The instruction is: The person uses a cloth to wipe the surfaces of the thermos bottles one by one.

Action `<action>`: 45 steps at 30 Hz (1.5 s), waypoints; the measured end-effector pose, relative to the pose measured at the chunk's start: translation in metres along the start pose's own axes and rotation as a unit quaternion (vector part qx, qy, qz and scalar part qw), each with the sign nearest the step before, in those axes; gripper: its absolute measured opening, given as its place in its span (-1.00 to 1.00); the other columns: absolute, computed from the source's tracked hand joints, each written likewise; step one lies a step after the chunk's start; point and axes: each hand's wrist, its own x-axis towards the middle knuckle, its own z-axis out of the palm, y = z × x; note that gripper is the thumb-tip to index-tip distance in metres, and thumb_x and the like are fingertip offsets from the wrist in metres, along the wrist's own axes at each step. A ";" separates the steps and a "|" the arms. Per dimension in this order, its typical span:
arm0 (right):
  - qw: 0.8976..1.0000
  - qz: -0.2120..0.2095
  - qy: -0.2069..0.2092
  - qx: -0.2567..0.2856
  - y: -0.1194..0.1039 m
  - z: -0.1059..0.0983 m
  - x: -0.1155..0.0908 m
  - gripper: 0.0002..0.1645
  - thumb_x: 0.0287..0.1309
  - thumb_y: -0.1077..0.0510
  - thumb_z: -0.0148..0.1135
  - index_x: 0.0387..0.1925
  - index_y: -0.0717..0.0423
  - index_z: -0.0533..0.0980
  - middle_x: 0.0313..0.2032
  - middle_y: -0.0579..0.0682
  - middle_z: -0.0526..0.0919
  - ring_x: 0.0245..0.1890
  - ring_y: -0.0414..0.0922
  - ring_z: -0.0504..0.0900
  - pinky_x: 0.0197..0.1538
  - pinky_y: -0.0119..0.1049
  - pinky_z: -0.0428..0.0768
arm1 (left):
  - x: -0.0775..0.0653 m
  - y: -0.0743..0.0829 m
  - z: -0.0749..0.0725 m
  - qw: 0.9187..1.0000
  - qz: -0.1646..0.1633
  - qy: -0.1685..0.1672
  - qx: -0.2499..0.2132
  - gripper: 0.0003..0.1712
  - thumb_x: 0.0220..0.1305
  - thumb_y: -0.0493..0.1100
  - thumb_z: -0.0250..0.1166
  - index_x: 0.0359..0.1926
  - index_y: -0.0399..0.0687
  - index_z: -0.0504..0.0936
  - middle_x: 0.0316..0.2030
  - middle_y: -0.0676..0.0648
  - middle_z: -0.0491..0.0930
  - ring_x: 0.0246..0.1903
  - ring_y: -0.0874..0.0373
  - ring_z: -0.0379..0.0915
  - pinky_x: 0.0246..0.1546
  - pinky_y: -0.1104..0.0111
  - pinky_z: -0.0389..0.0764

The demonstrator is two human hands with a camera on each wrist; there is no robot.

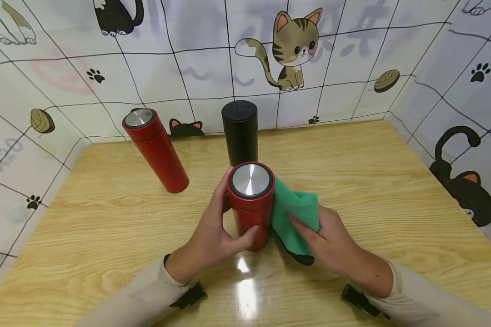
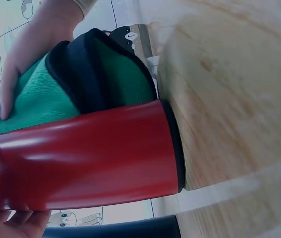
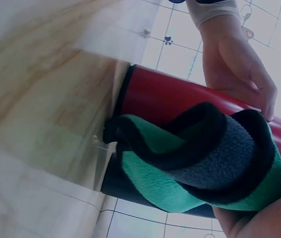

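Note:
A red thermos flask (image 1: 251, 213) with a silver-topped lid stands upright near the middle of the wooden table. My left hand (image 1: 214, 234) grips it from the left, thumb across the front and fingers behind. On its right side my right hand (image 1: 337, 240) holds a green cloth (image 1: 296, 218) against the flask wall. In the right wrist view the cloth (image 3: 200, 158) shows a dark edging and a grey-blue reverse, folded over on itself. The left wrist view has the flask's dark base (image 2: 174, 146) at the tabletop.
Behind the flask stands a black flask (image 1: 240, 134), partly covered by it. Another red flask (image 1: 157, 152) stands to the left. The wooden table (image 1: 352, 168) meets a white cat-patterned backdrop (image 1: 204, 72) at the back and sides.

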 end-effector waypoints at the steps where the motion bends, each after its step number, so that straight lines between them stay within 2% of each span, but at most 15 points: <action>1: 1.000 -0.009 0.006 0.003 0.000 0.000 0.000 -0.48 0.37 0.33 0.10 0.34 0.17 0.43 0.15 0.05 0.65 0.04 -0.35 0.61 0.05 -0.48 0.61 | 0.000 0.000 0.000 1.000 0.003 0.000 -0.001 0.26 0.00 -0.32 0.48 0.58 -0.10 -0.14 0.32 -0.19 0.38 0.19 -0.06 0.47 0.15 0.20 0.62; 4: 1.000 -0.020 0.002 0.006 0.000 0.000 0.000 -0.48 0.38 0.34 0.09 0.34 0.18 0.42 0.15 0.07 0.64 0.04 -0.35 0.61 0.06 -0.48 0.61 | 0.000 -0.001 0.000 1.000 0.008 -0.001 -0.003 0.24 0.00 -0.31 0.47 0.57 -0.12 -0.13 0.31 -0.20 0.38 0.20 -0.05 0.46 0.15 0.20 0.62; 9: 0.999 0.014 -0.035 -0.003 -0.002 0.001 0.001 -0.50 0.45 0.21 0.07 0.36 0.11 0.40 0.18 0.00 0.63 0.06 -0.30 0.61 0.07 -0.40 0.63 | 0.001 -0.001 -0.002 1.000 0.014 -0.002 -0.009 0.23 0.00 -0.30 0.46 0.57 -0.12 -0.13 0.29 -0.21 0.40 0.21 -0.04 0.44 0.14 0.21 0.62; 11: 1.000 0.013 -0.025 -0.003 -0.002 0.001 0.000 -0.50 0.43 0.24 0.08 0.35 0.13 0.41 0.18 0.02 0.63 0.07 -0.30 0.61 0.07 -0.41 0.63 | 0.002 -0.001 -0.003 1.000 0.020 -0.004 -0.012 0.23 0.01 -0.29 0.46 0.57 -0.14 -0.12 0.29 -0.22 0.40 0.22 -0.05 0.43 0.14 0.21 0.62; 15: 1.000 -0.016 0.008 0.005 -0.002 0.001 -0.002 -0.50 0.35 0.37 0.10 0.31 0.21 0.45 0.12 0.07 0.66 0.02 -0.35 0.62 0.03 -0.47 0.62 | 0.003 -0.003 -0.003 0.999 0.035 -0.008 -0.023 0.19 0.04 -0.25 0.43 0.56 -0.18 -0.11 0.28 -0.24 0.39 0.23 -0.05 0.40 0.16 0.20 0.62; 17: 1.000 -0.024 0.006 0.009 -0.002 0.002 -0.002 -0.50 0.36 0.38 0.08 0.31 0.22 0.44 0.11 0.07 0.66 0.02 -0.34 0.62 0.02 -0.46 0.63 | 0.003 -0.004 -0.004 0.999 0.037 -0.009 -0.031 0.16 0.08 -0.21 0.42 0.56 -0.18 -0.11 0.28 -0.24 0.38 0.24 -0.05 0.39 0.16 0.21 0.61; 22: 0.999 0.003 -0.034 0.009 -0.002 0.003 -0.001 -0.52 0.43 0.26 0.06 0.34 0.15 0.41 0.15 0.02 0.64 0.04 -0.28 0.61 0.06 -0.39 0.64 | 0.002 0.000 -0.003 0.999 0.010 -0.009 -0.040 0.23 0.11 -0.03 0.50 0.58 -0.06 -0.13 0.35 -0.19 0.33 0.28 -0.01 0.36 0.24 0.21 0.54; 24: 0.999 0.006 -0.034 0.009 -0.002 0.003 -0.001 -0.52 0.43 0.25 0.07 0.34 0.14 0.41 0.17 0.02 0.64 0.06 -0.28 0.61 0.08 -0.40 0.63 | 0.002 0.002 -0.002 0.999 -0.005 -0.006 -0.031 0.30 0.02 -0.08 0.58 0.58 -0.02 -0.13 0.38 -0.15 0.31 0.31 0.00 0.34 0.29 0.18 0.50; 28: 0.999 -0.028 0.001 0.015 -0.001 0.004 -0.002 -0.49 0.36 0.36 0.10 0.32 0.21 0.43 0.14 0.07 0.65 0.07 -0.34 0.60 0.08 -0.48 0.61 | 0.002 0.003 0.000 0.999 -0.030 -0.002 -0.012 0.40 -0.13 -0.27 0.64 0.58 -0.02 -0.11 0.41 -0.10 0.31 0.36 0.03 0.29 0.35 0.14 0.44; 32: 0.999 -0.042 0.008 0.027 0.000 0.004 -0.003 -0.48 0.35 0.41 0.08 0.32 0.22 0.43 0.12 0.09 0.65 0.04 -0.36 0.60 0.06 -0.51 0.60 | 0.002 0.003 -0.001 0.999 -0.049 -0.011 -0.008 0.40 -0.11 -0.30 0.62 0.60 0.02 -0.14 0.39 -0.06 0.34 0.36 0.08 0.30 0.33 0.15 0.46; 37: 0.999 -0.025 -0.013 0.020 -0.001 0.003 -0.002 -0.48 0.40 0.34 0.06 0.36 0.16 0.40 0.17 0.05 0.62 0.07 -0.33 0.59 0.07 -0.47 0.61 | 0.002 0.003 -0.003 0.998 -0.051 -0.018 -0.012 0.38 -0.08 -0.29 0.61 0.60 0.00 -0.15 0.37 -0.05 0.37 0.33 0.09 0.34 0.30 0.17 0.49; 40: 0.999 -0.041 0.016 0.026 -0.001 0.004 -0.002 -0.49 0.34 0.40 0.09 0.30 0.20 0.46 0.12 0.08 0.65 0.04 -0.35 0.60 0.05 -0.50 0.61 | 0.003 0.004 -0.004 0.999 -0.047 -0.021 -0.012 0.37 -0.08 -0.29 0.61 0.59 0.00 -0.13 0.36 -0.05 0.38 0.28 0.09 0.38 0.26 0.20 0.52; 43: 0.997 -0.059 0.043 0.040 -0.001 0.004 -0.003 -0.49 0.28 0.46 0.11 0.25 0.23 0.50 0.07 0.03 0.68 0.01 -0.38 0.62 0.02 -0.53 0.61 | 0.004 0.003 -0.004 0.999 -0.036 -0.025 -0.016 0.30 -0.08 -0.28 0.61 0.56 -0.01 -0.03 0.31 -0.06 0.42 0.24 0.09 0.40 0.20 0.23 0.54; 45: 0.997 -0.054 0.038 0.043 -0.001 0.004 -0.003 -0.50 0.30 0.45 0.10 0.25 0.24 0.49 0.05 0.03 0.68 -0.01 -0.36 0.62 0.00 -0.50 0.62 | 0.004 0.003 -0.005 0.999 -0.035 -0.029 -0.017 0.25 -0.08 -0.28 0.61 0.53 0.01 0.03 0.29 -0.06 0.43 0.23 0.09 0.40 0.18 0.24 0.54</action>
